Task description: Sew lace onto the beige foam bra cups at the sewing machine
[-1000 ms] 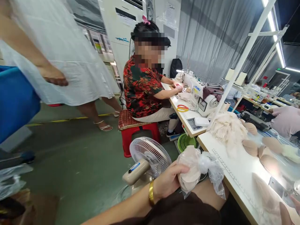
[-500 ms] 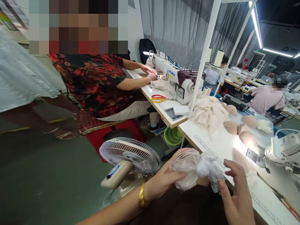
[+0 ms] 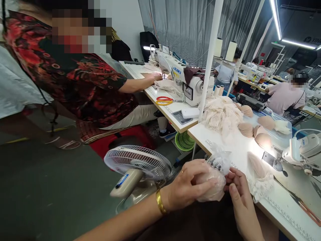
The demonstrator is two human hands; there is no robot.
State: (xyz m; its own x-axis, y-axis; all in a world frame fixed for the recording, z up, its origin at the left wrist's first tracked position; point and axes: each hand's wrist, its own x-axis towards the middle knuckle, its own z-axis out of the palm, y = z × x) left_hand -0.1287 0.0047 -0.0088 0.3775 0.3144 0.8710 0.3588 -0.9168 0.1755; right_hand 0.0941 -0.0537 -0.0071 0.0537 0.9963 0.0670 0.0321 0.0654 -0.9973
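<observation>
Bag (image 3: 218, 191): one, clear plastic, pale contents, gathered whitish top with dark marks; held up in front of the person, just off the near edge of the counter (image 3: 199, 132).

Left hand (image 3: 189, 182): fingers curved and closed round the bag from its left side, thumb across the front; gold bracelet (image 3: 161, 202) at the wrist.

Right hand (image 3: 243, 197): fingers half curled at the bag's right edge, thumb set apart from them; tips partly hidden, so cannot tell whether they grip.

On the counter: sheer cloth (image 3: 260, 175), beyond the right hand; pale cloth heap (image 3: 220, 113), further back; beige cups (image 3: 245, 130), beside the heap; sewing machine (image 3: 307, 152), at right.

Adjoining counter: scissors (image 3: 164, 100), red and yellow handles; white box (image 3: 190, 113); JUKI machine (image 3: 179, 75), a seated co-worker's hand (image 3: 156, 77) near its needle.

Floor level: fan (image 3: 137, 164), left of the bag; green basket (image 3: 185, 141), below the counters' junction.
</observation>
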